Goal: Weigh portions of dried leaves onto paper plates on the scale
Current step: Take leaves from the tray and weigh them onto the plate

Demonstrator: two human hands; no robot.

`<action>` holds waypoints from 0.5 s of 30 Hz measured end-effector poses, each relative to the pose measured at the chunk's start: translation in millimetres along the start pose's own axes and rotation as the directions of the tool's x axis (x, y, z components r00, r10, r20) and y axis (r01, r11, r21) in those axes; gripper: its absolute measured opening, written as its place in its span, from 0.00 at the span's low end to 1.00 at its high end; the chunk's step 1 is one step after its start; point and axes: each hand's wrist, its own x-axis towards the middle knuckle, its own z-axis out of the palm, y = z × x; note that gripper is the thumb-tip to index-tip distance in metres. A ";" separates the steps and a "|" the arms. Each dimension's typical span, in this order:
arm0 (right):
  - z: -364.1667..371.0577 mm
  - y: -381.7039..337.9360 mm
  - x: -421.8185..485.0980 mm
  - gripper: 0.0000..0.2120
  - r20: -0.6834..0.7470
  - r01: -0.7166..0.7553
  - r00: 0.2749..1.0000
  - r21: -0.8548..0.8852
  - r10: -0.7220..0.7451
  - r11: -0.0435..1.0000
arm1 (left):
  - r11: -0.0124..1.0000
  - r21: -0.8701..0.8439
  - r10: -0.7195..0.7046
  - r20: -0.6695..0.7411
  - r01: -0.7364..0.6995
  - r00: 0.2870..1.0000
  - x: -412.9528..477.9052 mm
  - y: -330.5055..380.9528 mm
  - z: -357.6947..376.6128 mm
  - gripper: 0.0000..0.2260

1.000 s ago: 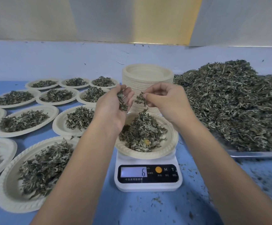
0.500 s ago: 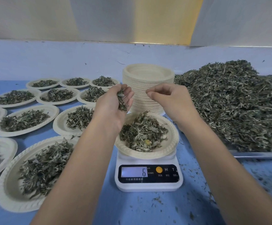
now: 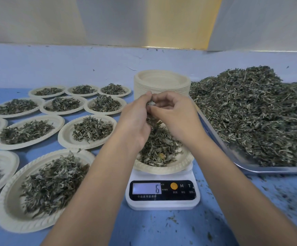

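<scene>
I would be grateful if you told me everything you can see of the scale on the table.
The scale is small and white, plastic by its look, standing flat on the blue table. Its black front panel carries a lit display reading 6, a round orange button and the letters M and T. A paper plate of dried leaves sits on top. The left hand and right hand are above the plate, not touching the scale.

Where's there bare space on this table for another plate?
Bare blue table in front of the scale, and right of it, this side of the tray, strewn with crumbs. Left is crowded with filled plates; the tray of leaves fills the right.
</scene>
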 end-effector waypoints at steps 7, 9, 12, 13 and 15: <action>0.7 -0.1 0.4 0.10 -0.018 -0.039 0.999 -0.045 0.038 0.998 | 0.999 0.043 0.031 -0.005 -0.031 1.000 2.2 -0.5 -2.9 0.11; -0.7 0.0 0.6 0.09 -0.041 -0.049 0.998 -0.063 0.046 0.997 | 0.997 0.060 0.045 -0.016 -0.044 0.999 1.7 -0.3 -2.9 0.10; -3.6 -0.3 1.7 0.07 -0.063 -0.078 0.995 -0.068 0.074 0.995 | 0.988 0.130 0.083 -0.007 -0.081 0.997 -0.2 -1.0 -2.7 0.05; -4.2 -0.3 1.8 0.07 -0.064 -0.083 0.995 -0.068 0.079 0.994 | 0.986 0.143 0.089 -0.007 -0.087 0.996 -0.6 -1.6 -2.9 0.04; -4.8 0.0 1.6 0.06 -0.068 -0.084 0.995 -0.079 0.079 0.993 | 0.985 0.152 0.079 -0.012 -0.076 0.997 -0.6 -2.5 -3.2 0.05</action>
